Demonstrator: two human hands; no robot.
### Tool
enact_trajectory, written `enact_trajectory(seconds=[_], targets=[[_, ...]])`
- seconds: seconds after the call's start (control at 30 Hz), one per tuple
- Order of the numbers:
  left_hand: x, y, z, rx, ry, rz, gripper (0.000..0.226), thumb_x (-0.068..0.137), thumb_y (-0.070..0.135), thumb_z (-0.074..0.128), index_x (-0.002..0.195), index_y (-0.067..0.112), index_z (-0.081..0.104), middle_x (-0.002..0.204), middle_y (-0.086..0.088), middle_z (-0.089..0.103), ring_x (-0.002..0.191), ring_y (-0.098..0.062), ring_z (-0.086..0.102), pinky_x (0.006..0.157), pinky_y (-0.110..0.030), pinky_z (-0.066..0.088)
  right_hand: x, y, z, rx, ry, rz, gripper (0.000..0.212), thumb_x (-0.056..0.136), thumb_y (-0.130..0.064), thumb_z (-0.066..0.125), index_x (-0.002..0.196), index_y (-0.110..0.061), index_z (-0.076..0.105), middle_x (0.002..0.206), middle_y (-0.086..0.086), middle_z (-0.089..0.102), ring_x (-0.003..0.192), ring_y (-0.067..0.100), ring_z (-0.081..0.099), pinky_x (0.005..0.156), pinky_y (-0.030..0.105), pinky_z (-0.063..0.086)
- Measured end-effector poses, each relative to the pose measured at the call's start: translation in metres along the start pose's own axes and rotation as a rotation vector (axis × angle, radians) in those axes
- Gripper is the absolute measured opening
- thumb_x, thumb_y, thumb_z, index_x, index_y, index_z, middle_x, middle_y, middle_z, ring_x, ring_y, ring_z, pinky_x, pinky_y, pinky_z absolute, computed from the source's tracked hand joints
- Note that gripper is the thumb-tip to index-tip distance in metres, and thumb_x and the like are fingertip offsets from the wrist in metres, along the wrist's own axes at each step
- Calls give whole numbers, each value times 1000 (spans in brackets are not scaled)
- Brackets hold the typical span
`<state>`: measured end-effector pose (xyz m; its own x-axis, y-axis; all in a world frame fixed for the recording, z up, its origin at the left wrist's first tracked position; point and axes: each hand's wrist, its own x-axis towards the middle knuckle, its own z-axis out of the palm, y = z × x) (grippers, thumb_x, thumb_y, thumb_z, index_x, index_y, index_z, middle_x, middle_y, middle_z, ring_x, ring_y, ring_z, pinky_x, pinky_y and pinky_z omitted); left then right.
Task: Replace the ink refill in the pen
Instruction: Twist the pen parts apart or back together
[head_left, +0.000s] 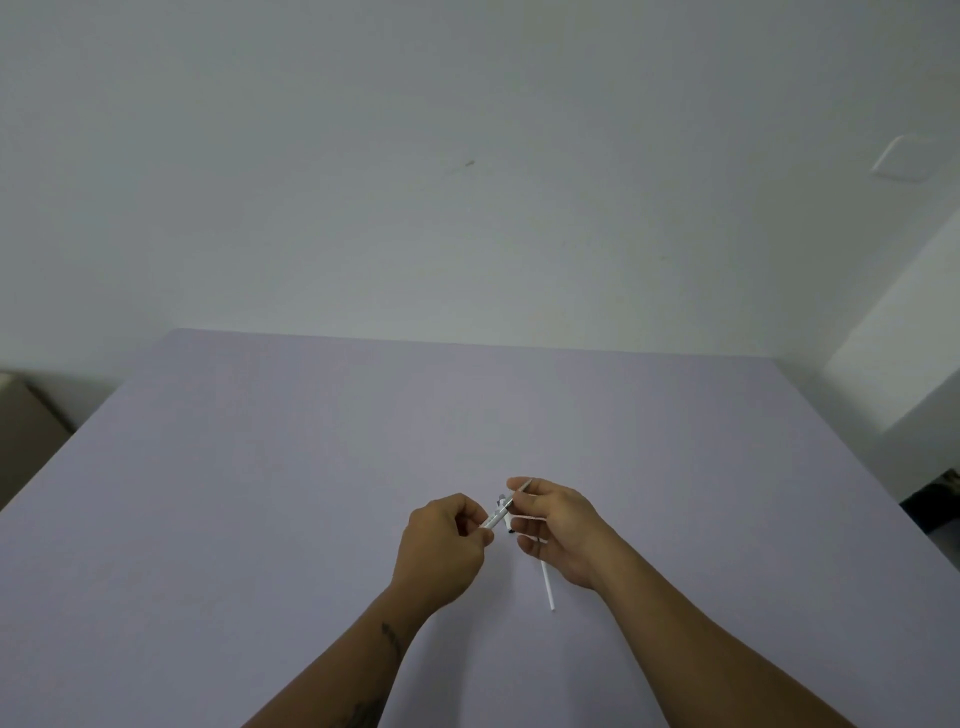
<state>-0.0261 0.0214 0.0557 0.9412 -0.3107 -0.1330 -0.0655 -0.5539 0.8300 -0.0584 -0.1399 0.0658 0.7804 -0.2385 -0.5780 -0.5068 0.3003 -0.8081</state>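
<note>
While a lilac table (311, 467) meets a white wall (467, 156), the left hand (441, 551) and right hand (558, 530) pinch the pen (500, 514) between them, a white refill (547, 587) lying just under the right palm.

Wall: plain white (467, 156), dimly and evenly lit, with a small dark mark (469, 163).
Wall plate: white, square (901, 158), upper right.
Table: pale lilac top (260, 493), back edge against the wall.
Left corner: brownish furniture (26, 431), blurred.

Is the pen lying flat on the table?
No, both the left hand and right hand hold the pen above the table.
</note>
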Motion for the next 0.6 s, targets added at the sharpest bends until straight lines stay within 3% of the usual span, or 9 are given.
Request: enact_trajectory(seconds=[0.17,0.4,0.53,0.6], targets=[[0,1,-2,-4,3,8,10,83,16,73,78,22,67,67,2,65,56,-11,52,56,-22,48,-1,1,2,-55,26,5,29,95,-27,64,111,-4,72,94,8,64,88,23,61,69,33,52],[-1,0,-1,8,6,4,8,82,17,74,78,21,68,66,3,64,56,-10,53,56,-23,49,-4,-2,0,-68,16,-19,17,97,-14,58,101,-13,75,109,17,71,89,23,62,71,33,53],[-2,2,-3,3,1,6,8,83,15,73,79,20,69,67,3,65,57,-10,53,55,-21,47,-8,-8,-1,-83,14,-34,19,96,-12,60,112,-13,70,96,12,67,84,23,62,69,32,53],[-1,3,-3,-1,-1,8,8,83,15,73,79,20,69,68,1,65,57,-11,53,54,-21,46,-9,-13,-4,-96,41,-38,16,96,-14,61,109,-11,70,88,7,65,78,20,61,71,32,52]])
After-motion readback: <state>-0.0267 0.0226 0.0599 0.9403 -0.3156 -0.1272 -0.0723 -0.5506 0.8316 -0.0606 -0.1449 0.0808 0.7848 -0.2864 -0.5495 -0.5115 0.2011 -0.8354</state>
